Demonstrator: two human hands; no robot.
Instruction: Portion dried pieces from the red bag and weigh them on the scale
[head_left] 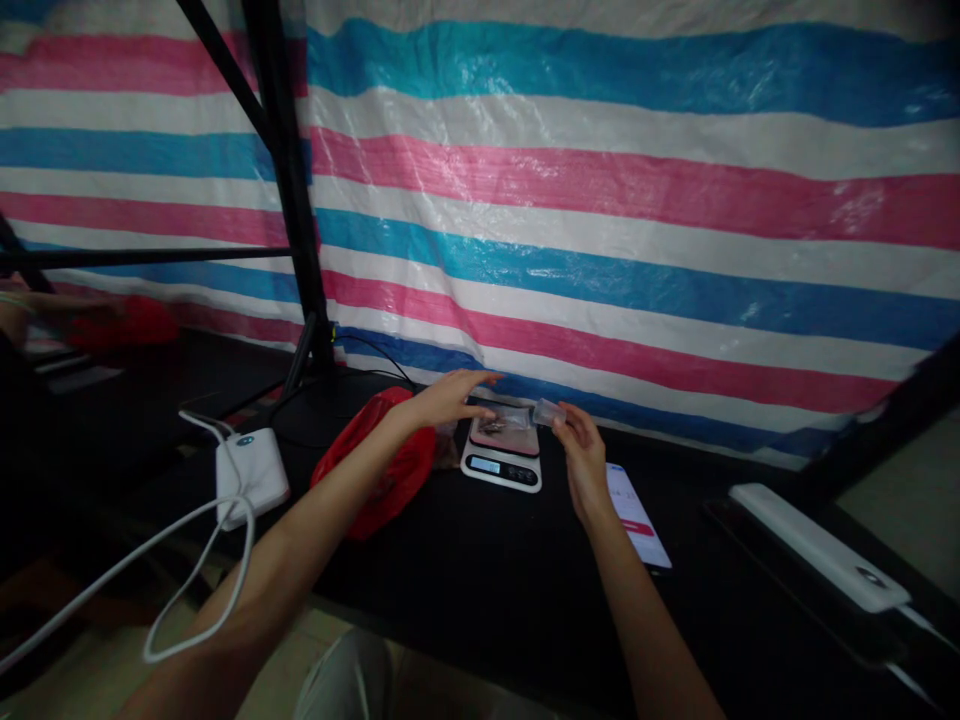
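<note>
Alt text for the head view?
A person's left hand is open at a digital scale bearing small items and clear plastic; the right hand holds a translucent piece. On the black table, a red bag lies left of the scale and a lit phone right, before a striped sheet.

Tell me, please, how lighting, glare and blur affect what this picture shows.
In the head view, dim light leaves the black table nearly featureless; in the head view, glare streaks the shiny striped sheet; in the head view, the red thing at far left is blurred; in the head view, the scale has a lit display, its digits too soft to read.
</note>
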